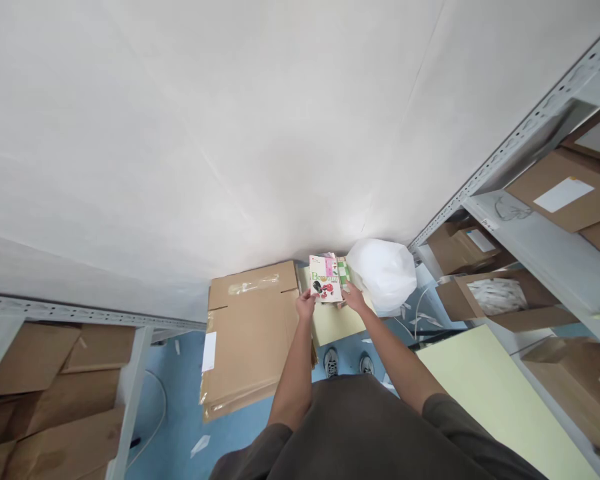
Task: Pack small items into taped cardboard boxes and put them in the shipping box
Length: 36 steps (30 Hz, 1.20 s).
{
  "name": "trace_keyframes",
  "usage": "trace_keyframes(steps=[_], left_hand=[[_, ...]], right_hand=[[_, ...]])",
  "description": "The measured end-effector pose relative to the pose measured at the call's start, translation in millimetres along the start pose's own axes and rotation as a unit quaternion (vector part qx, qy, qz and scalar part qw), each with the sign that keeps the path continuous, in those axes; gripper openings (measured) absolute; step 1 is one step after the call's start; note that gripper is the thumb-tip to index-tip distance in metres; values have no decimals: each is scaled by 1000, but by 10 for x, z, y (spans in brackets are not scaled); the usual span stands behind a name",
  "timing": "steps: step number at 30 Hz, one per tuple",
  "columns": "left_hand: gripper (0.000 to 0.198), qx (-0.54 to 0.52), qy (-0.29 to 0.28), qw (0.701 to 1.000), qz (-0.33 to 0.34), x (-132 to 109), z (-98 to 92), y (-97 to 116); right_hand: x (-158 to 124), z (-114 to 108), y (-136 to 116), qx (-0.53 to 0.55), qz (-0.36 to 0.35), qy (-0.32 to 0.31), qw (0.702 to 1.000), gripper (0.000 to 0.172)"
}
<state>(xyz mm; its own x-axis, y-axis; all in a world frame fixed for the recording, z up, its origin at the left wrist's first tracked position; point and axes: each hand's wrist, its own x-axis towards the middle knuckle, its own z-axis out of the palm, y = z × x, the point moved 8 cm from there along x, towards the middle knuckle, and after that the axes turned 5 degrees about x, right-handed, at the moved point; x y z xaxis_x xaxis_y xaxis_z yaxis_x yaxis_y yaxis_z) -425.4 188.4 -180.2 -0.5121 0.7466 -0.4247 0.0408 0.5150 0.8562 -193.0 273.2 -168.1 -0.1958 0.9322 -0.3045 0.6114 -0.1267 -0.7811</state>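
Note:
A thin booklet [325, 279] with a white and pink cover and red and black pictures is held out in front of me. My left hand [306, 305] pinches its lower left corner. At the lower right edge, the fingers of my right hand [353, 297] are closed on the booklet, partly hidden by it. Just behind, a green and white checked item [343, 269] shows beside the booklet. Beneath these lies a pale yellow board [337, 325], mostly covered at its far end.
A stack of flattened cardboard boxes [255, 327] lies left of the board. A stuffed white plastic bag [385, 273] sits to the right by the wall. Shelves with cartons [560, 187] flank both sides. Another yellow panel [500, 400] stands near my right arm. Scraps litter the blue floor [180, 400].

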Motion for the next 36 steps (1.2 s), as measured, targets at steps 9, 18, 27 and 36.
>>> trace_keyframes(steps=[9, 18, 27, 36], left_hand=[[64, -136, -135, 981, 27, -385, 273, 486], [64, -10, -383, 914, 133, -1734, 1839, 1225], [75, 79, -625, 761, 156, -4143, 3756, 1203], [73, 137, -737, 637, 180, -5916, 4673, 698]], right_hand=[[-240, -759, -18, 325, 63, 54, 942, 71], [-1735, -2453, 713, 477, -33, 160, 864, 52], [-4569, -3778, 2143, 476, -15, 360, 802, 59], [-6539, -3930, 2805, 501, -6, 458, 734, 70]])
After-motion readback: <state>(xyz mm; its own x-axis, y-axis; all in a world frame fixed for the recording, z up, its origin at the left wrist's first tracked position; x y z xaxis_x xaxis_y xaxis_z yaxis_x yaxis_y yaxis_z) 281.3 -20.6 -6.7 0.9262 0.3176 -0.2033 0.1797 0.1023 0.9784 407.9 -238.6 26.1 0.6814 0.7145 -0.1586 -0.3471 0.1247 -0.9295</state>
